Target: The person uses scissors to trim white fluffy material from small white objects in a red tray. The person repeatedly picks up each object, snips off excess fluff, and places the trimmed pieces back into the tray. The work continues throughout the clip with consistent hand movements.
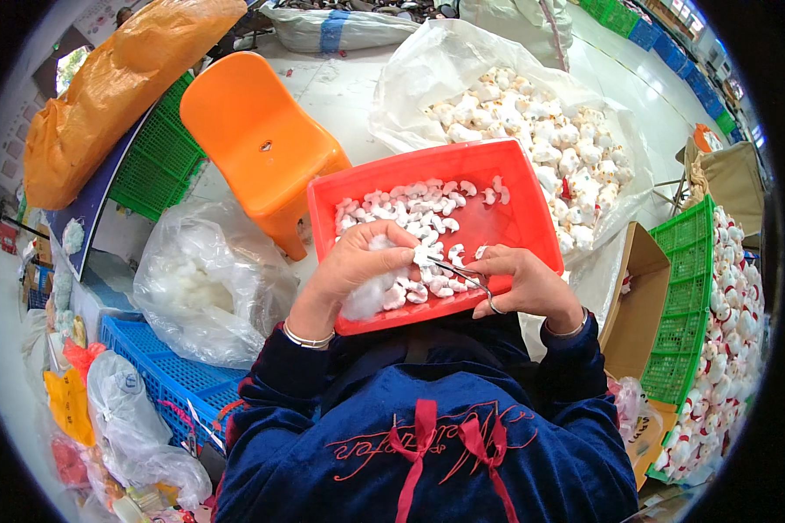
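Over the near side of a red plastic tub [501,161] on my lap, both hands meet at one small white fabric piece [428,254]. My left hand [354,264] pinches this piece between thumb and fingers, with a wad of white fluffy stuffing [368,296] gathered in the palm. Scissor-handled metal forceps [456,270] sit in my right hand [525,281], a finger through one loop, their tip at the white piece. I cannot tell whether the tip is inside it. Many similar curved white pieces [410,205] lie in the tub.
Beyond the tub stands an orange chair [257,139]. A clear bag of stuffing [205,279] is at left, above a blue crate [161,370]. A large bag of white plush pieces [576,148] lies far right; a cardboard box [637,296] and green crate [680,305] stand right.
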Demonstrator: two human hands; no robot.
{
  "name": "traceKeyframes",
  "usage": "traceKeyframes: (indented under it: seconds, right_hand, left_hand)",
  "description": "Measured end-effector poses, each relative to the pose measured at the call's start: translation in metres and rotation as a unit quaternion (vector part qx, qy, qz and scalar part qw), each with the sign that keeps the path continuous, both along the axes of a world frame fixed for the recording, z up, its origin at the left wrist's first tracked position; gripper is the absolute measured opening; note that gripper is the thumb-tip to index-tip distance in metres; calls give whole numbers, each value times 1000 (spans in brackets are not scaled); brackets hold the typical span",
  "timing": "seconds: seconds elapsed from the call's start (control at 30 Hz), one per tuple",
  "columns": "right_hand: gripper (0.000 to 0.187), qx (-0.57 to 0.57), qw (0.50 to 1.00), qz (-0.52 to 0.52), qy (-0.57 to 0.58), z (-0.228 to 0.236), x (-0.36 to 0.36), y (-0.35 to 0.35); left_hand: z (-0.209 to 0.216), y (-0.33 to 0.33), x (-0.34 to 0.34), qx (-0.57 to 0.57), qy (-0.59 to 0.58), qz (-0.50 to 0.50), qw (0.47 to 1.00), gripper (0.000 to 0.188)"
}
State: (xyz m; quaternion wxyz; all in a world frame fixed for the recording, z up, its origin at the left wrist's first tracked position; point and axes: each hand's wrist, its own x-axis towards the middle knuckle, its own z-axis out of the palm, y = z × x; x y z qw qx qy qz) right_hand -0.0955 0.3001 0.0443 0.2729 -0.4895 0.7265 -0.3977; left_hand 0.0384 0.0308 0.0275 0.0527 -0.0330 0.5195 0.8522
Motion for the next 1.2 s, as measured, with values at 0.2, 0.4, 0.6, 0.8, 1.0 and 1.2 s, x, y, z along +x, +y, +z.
traceKeyframes:
  seconds: [0.2,0.4,0.6,0.8,1.0,1.2]
  right_hand:
    - [53,33,999,-23,-4,-4,4,4]
    - [40,-9,985,-25,168,5,9,-5]
    - [36,43,986,-3,161,17,0,-13]
    - [33,99,982,-22,162,14,-16,9]
    - [34,90,978,-46,185,14,-25,16]
    - [36,75,978,-25,195,10,-23,3]
  left_hand:
    - [-12,-11,-3,-128,19,-23,991,22]
    - [4,3,-6,-59,-10,-67,996,31]
    - [-10,1,-11,-79,4,-35,996,12]
    - [-16,-32,-4,-102,-59,44,992,10]
    - [-15,-31,-16,-180,-28,16,983,27]
    - [-14,4,-34,-186,-35,-60,980,23]
